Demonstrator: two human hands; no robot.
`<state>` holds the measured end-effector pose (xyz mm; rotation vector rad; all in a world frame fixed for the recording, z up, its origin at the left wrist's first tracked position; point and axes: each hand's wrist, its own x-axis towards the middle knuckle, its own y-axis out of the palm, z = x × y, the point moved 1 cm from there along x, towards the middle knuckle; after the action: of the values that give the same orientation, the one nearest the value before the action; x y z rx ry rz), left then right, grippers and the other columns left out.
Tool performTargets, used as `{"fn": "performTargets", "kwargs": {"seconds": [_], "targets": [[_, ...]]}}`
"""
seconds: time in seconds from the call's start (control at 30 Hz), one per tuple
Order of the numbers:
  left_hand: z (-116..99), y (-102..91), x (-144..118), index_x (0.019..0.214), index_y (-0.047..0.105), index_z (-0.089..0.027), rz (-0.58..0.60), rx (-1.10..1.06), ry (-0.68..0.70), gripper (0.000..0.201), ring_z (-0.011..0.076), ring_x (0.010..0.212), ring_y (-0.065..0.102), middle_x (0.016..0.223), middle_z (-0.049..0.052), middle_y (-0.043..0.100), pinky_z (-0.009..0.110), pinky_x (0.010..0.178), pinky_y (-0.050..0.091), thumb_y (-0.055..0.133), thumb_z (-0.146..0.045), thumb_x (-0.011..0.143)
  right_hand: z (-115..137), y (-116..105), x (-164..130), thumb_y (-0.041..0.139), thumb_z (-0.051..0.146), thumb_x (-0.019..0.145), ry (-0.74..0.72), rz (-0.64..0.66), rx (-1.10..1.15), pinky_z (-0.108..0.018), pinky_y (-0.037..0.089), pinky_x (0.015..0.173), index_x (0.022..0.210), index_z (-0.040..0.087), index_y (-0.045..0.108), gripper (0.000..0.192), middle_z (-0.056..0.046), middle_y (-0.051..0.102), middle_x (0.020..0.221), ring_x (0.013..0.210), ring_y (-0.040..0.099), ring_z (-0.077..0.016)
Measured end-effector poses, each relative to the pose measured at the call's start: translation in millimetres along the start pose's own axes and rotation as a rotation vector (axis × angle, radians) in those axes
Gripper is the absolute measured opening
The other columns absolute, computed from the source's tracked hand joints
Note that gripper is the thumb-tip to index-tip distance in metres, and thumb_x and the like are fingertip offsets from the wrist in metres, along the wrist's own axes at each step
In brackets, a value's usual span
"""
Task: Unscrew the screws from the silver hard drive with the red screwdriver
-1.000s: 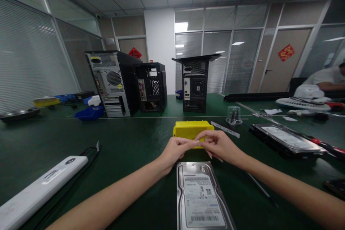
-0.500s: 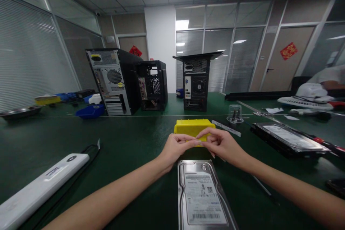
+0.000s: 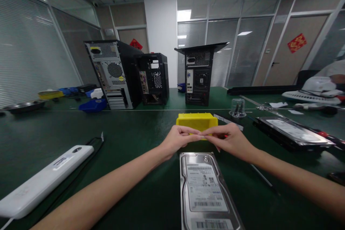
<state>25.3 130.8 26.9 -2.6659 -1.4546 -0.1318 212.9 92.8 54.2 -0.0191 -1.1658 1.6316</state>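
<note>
Green matting covers the long table (image 3: 129,140) in a glass-walled office, and the yellow box (image 3: 196,121) near its middle serves as landmark. Just in front of the box, the left hand (image 3: 178,140) and right hand (image 3: 229,142) meet fingertip to fingertip, both pinched narrow on something tiny between them (too small to make out, maybe a screw). Nearer than the box, directly below the hands, lies a hard drive (image 3: 206,190), label up, its long axis running from the person toward the box; both hands hover over its far end, about equally near. Right of the box sit a clear cup (image 3: 237,107) and a second drive (image 3: 295,133). Behind the box stand three PC cases (image 3: 199,75). Far left of it lies a white bar (image 3: 45,179)
</note>
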Motion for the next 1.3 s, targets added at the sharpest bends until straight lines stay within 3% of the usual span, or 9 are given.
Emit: {"fn": "performTargets", "kwargs": {"seconds": [0.23,0.4,0.67,0.8,0.97,1.17,1.3], "targets": [[2,1.0,-1,0.086,0.074,-0.010,0.036,-0.043,-0.067,0.038,0.0048,0.046,0.025,0.049,-0.006,0.042,0.024,0.046,0.012,0.079,-0.040,0.065,-2,4,-3,0.056,0.029,0.087,-0.023,0.024,-0.003,-0.023,0.051,0.048,0.097,0.019,0.077,0.025,-0.001,0.071,0.056,0.037,0.056,-0.0109],[3,3.1,-1,0.081,0.074,-0.009,0.021,-0.136,-0.122,0.038,0.0034,0.046,0.026,0.055,-0.004,0.049,0.024,0.045,0.011,0.082,-0.039,0.059,-4,5,-4,0.054,0.023,0.087,-0.064,0.048,-0.048,-0.026,0.055,0.063,0.103,0.022,0.075,0.027,-0.003,0.077,0.083,0.055,0.065,-0.0133],[-1,2.6,-2,0.078,0.075,-0.009,-0.025,-0.056,-0.041,0.036,0.0042,0.046,0.026,0.048,-0.006,0.046,0.023,0.046,0.013,0.081,-0.040,0.061,-5,4,-5,0.048,0.026,0.091,-0.025,0.084,-0.020,-0.019,0.041,0.041,0.114,0.016,0.070,0.033,0.002,0.063,0.047,0.035,0.047,-0.0082],[-8,10.0,-6,0.076,0.076,-0.010,-0.014,-0.029,-0.034,0.032,0.0041,0.044,0.025,0.041,-0.009,0.038,0.022,0.047,0.016,0.082,-0.038,0.061,-2,-4,-5,0.053,0.029,0.089,0.034,0.137,0.082,-0.017,0.035,0.038,0.106,0.014,0.073,0.031,0.000,0.063,0.049,0.036,0.045,-0.0065],[-13,14.8,-9,0.068,0.075,-0.011,-0.032,-0.054,-0.026,0.031,0.0061,0.050,0.040,0.049,-0.003,0.055,0.021,0.051,0.028,0.084,-0.037,0.054,4,-11,-6,0.054,0.034,0.088,0.104,0.227,0.143,-0.017,0.032,0.035,0.107,0.014,0.073,0.033,0.000,0.061,0.050,0.035,0.043,-0.0063],[-9,12.2,-7,0.069,0.076,-0.011,-0.053,-0.023,0.012,0.030,0.0065,0.049,0.041,0.051,-0.001,0.058,0.021,0.053,0.030,0.084,-0.036,0.055,8,-15,-6,0.057,0.033,0.085,0.116,0.177,0.073,-0.018,0.028,0.038,0.093,0.014,0.075,0.027,0.002,0.053,0.047,0.038,0.041,-0.0064],[-5,12.2,-7,0.068,0.075,-0.011,-0.087,-0.013,0.038,0.026,0.0066,0.049,0.042,0.050,-0.002,0.058,0.020,0.052,0.030,0.083,-0.034,0.058,10,-13,-5,0.057,0.035,0.084,0.187,0.171,0.142,-0.019,0.024,0.038,0.090,0.012,0.073,0.028,0.005,0.046,0.042,0.037,0.036,-0.0062]]}}
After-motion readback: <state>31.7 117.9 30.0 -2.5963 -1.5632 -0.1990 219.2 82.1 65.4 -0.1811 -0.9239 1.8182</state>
